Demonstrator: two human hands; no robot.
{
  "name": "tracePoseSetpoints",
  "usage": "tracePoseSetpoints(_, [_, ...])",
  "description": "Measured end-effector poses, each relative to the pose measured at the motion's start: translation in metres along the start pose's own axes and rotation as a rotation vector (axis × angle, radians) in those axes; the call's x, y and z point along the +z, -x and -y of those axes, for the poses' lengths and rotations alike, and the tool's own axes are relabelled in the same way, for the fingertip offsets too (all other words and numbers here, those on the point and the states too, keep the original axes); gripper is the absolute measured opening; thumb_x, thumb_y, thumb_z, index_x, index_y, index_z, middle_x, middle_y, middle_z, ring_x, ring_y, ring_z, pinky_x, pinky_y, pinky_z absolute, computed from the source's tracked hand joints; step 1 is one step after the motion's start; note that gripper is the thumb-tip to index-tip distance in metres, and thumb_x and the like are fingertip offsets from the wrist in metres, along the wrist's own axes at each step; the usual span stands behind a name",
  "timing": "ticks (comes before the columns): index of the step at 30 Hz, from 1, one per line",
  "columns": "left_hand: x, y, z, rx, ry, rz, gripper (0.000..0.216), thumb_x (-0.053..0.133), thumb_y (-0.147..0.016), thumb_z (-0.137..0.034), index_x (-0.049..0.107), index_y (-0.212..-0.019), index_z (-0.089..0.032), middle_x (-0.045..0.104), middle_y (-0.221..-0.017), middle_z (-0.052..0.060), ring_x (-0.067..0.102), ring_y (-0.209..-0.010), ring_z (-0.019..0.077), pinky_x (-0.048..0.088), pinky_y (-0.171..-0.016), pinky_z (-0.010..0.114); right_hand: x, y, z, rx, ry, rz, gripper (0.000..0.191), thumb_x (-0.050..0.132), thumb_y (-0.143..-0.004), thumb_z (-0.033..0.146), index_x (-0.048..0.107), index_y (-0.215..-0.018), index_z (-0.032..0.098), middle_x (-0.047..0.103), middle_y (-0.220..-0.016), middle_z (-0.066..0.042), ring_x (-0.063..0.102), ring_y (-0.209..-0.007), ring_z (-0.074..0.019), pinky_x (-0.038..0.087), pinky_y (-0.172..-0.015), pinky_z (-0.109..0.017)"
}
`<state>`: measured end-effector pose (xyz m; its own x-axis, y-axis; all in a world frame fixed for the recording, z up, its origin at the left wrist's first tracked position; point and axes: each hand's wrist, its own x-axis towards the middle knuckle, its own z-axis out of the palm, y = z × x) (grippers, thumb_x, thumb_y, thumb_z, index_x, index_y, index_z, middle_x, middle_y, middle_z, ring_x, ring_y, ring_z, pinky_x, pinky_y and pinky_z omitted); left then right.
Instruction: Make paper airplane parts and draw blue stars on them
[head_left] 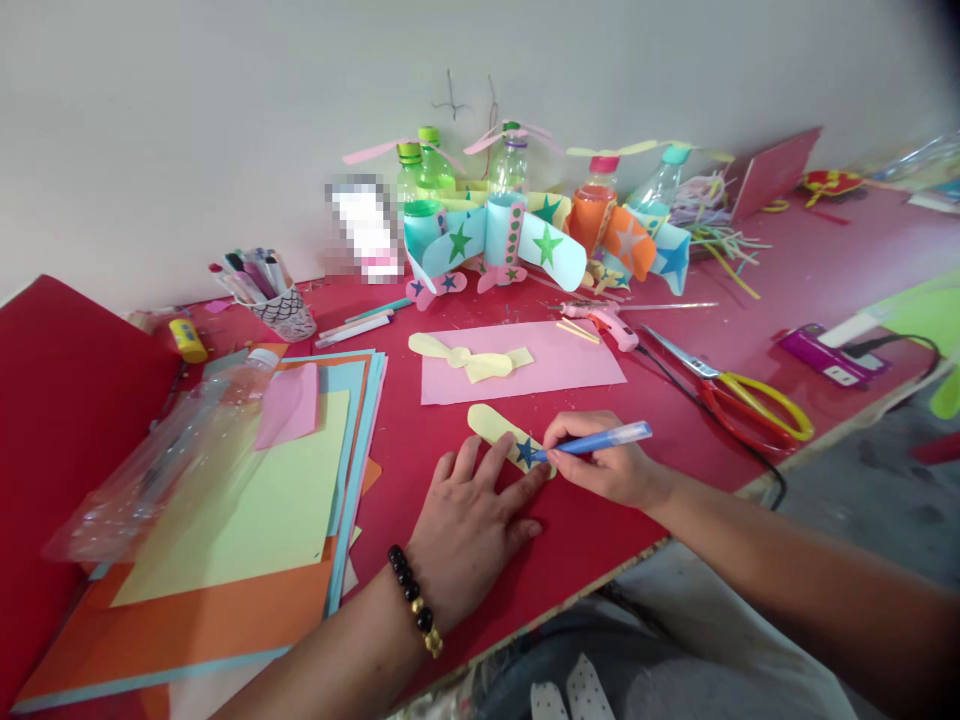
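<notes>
A pale yellow paper strip (489, 421) with rounded ends lies on the red table, bearing a dark blue star (526, 453). My left hand (480, 510) rests flat with fingers spread, its fingertips pressing on the strip. Held in my right hand (607, 465) is a blue felt-tip pen (600, 440), its tip at the star's right side. Just beyond, a pink paper sheet (525, 345) carries a yellow paper propeller (461, 356) and small yellow pieces.
Decorated bottle planes (502, 240) stand along the wall. To the right lie scissors (720, 380), a pink glue gun (611, 325) and a purple box (832, 355) with a cord. Leftward are stacked coloured papers (247, 520), a plastic bottle (172, 450) and a pen cup (281, 310).
</notes>
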<state>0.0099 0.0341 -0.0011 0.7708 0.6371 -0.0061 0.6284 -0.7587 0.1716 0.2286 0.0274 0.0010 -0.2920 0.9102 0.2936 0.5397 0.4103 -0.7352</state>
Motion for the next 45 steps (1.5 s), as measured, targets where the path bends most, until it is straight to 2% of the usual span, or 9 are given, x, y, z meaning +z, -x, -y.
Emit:
tracePoseSetpoints(15, [-0.0003, 0.0003, -0.0004, -0.001, -0.005, -0.004, 0.050, 0.035, -0.095, -0.057, 0.037, -0.143, -0.045, 0.032, -0.154, 0.003, 0.034, -0.131, 0.0350, 0.037, -0.099, 0.055, -0.0011, -0.0001, 0.0002, -0.009, -0.010, 0.011, 0.006, 0.056, -0.084, 0.019, 0.057, -0.078, 0.019, 0.061, -0.068, -0.001, 0.053, -0.059, -0.0134, 0.040, -0.056, -0.026])
tracePoseSetpoints(22, [0.0003, 0.0005, -0.0003, -0.006, 0.004, -0.013, 0.049, 0.035, -0.095, -0.056, 0.036, -0.143, -0.047, 0.033, -0.154, 0.002, 0.034, -0.131, 0.0345, 0.037, -0.099, 0.054, -0.0008, 0.0020, -0.0024, 0.066, 0.007, -0.104, 0.010, 0.054, -0.086, 0.021, 0.057, -0.077, 0.019, 0.057, -0.063, 0.001, 0.048, -0.054, -0.0120, 0.037, -0.052, -0.025])
tracePoseSetpoints(45, [0.0009, -0.0004, -0.0005, 0.000, -0.002, -0.010, 0.049, 0.034, -0.095, -0.056, 0.036, -0.144, -0.046, 0.032, -0.154, 0.002, 0.033, -0.131, 0.0351, 0.037, -0.099, 0.054, 0.0003, 0.0005, -0.0015, 0.074, -0.008, -0.066, 0.011, 0.054, -0.084, 0.018, 0.057, -0.073, 0.017, 0.056, -0.063, 0.000, 0.049, -0.054, -0.0122, 0.036, -0.052, -0.026])
